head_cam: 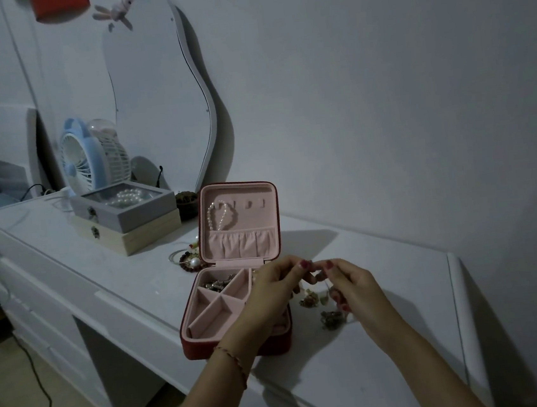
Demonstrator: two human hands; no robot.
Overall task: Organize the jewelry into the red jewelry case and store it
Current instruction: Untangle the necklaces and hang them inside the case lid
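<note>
Red on the outside and lined in pale pink, the square jewelry case (238,306) stands open on the white dresser top (361,376), its lid upright. A white pearl strand (219,216) hangs from a hook inside the lid, above a gathered pink pocket. The back compartment of the tray holds a heap of small metallic pieces (220,282); the other compartments in view show only bare lining.

Both hands meet just above the case's right rear corner. The left hand (271,291), a thin red cord round its wrist, and the right hand (348,286) each have fingertips curled in a pinch on one small item between them (too small and dim to say what it is). Below the right hand, on the dresser just beside the case, lie two small clusters of dull gold jewelry (321,308).

Behind the case to the left sit a loose bracelet of dark beads with a large pearl (189,261), a grey glass-lidded box (125,206) stacked on a cream wooden box (135,237), a blue and white desk fan (85,159), and a wavy frameless mirror (156,92) leaning on the wall.
</note>
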